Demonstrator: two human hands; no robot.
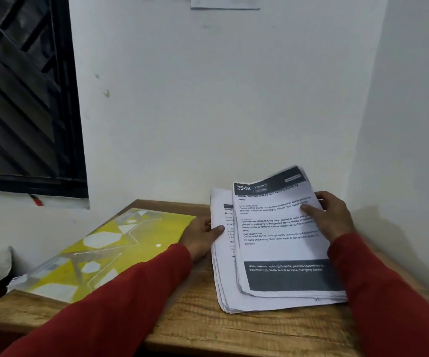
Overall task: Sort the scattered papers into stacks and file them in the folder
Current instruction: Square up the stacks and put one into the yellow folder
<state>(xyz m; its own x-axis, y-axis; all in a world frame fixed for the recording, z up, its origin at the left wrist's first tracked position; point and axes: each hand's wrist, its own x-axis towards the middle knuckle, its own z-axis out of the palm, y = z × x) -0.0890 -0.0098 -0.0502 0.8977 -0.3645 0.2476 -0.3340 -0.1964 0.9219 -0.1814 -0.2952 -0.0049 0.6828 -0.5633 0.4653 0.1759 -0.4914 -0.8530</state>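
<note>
Holding the papers (272,243) from both sides, I have my left hand (200,234) on their left edge, thumb laid on top of the lower sheets and the other fingers hidden underneath, so it grips that stack. My right hand (333,215) clasps the right edge of the upper sheets, thumb pressed across the printed text and fingers curled behind the page. The top sheets carry a dark header band reading "946 KITCHEN" and sit skewed over the white pages below, their far end lifted and tilted toward me, while the near end of the pile rests on the bench (195,320) toward its right side, close to the wall corner. The folder (100,253), yellow with pale geometric shapes, lies closed and flat on the left part of the bench, its near-left corner jutting past the bench edge. It lies just beside my left hand. Both my sleeves (120,305) are red.
</note>
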